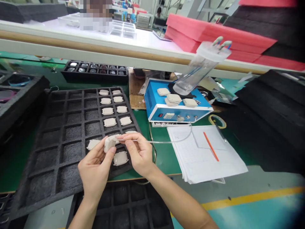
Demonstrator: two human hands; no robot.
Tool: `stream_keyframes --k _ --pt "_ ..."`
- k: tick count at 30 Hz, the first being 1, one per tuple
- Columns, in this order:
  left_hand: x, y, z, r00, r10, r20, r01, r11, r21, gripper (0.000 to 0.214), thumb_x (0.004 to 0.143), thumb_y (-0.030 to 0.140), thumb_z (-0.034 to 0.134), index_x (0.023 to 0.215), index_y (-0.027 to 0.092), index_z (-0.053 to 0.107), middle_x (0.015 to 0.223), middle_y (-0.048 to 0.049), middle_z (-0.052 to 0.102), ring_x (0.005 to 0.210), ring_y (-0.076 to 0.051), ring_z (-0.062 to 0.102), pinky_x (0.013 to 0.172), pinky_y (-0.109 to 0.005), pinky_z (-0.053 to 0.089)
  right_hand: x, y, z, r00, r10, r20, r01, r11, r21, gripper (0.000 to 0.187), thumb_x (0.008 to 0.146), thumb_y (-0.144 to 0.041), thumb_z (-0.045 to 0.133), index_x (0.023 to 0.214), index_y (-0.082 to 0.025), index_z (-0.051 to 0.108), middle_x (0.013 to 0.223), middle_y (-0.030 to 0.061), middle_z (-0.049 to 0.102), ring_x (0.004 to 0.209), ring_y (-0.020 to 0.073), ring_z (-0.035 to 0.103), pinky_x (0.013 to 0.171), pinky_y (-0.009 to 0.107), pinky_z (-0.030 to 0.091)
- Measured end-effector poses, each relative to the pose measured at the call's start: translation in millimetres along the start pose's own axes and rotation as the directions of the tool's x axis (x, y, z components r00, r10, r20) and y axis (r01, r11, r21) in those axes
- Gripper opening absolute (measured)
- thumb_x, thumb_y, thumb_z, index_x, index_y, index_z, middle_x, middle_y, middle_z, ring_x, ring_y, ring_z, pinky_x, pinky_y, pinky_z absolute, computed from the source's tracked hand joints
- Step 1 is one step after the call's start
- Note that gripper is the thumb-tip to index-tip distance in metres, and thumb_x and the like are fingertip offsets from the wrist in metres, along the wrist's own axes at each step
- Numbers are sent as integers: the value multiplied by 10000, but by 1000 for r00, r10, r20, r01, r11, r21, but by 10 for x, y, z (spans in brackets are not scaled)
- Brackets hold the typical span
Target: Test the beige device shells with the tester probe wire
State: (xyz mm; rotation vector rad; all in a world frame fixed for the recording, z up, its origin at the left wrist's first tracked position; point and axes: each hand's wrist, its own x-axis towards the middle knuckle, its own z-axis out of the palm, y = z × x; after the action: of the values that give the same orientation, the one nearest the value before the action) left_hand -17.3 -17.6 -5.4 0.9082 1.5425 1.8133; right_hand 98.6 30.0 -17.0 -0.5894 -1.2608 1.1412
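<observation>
As two hands [94,167] [140,154] hold one case [109,145], one tube [164,142]

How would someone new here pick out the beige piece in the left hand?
Find the big black compartmented tray on the green table. Over its near right part, the left hand pinches the beige piece. Unlike its neighbours in the tray, it is lifted and tilted, with a thin clear tube held close to it by the right hand.

Whether the tip of the clear tube [164,142] touched the pale piece [109,144] was too small to tell. The left fingers [94,154] partly hid another piece [92,144] behind them. Rightward of the fingers, print on the paper [183,156] blurred.
</observation>
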Motion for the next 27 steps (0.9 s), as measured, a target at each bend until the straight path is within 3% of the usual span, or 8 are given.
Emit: stream_keyframes --k 16,27 --pt "33 -23 -17 1000 9 -6 -8 1000 8 442 718 234 890 1145 169 796 1154 -90 796 988 -250 794 959 -352 628 20 -8 -4 1000 12 22 -12 1000 -1 135 1015 -316 604 1038 -241 714 1050 77 788 924 189 757 901 380 642" --pt "34 23 -8 999 -35 -8 35 999 27 472 709 271 900 1154 158 791 1174 -112 791 1023 -293 785 1013 -450 608 15 3 -6 999 33 23 -33 999 -9 162 1015 -361 602 1050 -243 709 1052 75 788 951 196 763 912 381 639"
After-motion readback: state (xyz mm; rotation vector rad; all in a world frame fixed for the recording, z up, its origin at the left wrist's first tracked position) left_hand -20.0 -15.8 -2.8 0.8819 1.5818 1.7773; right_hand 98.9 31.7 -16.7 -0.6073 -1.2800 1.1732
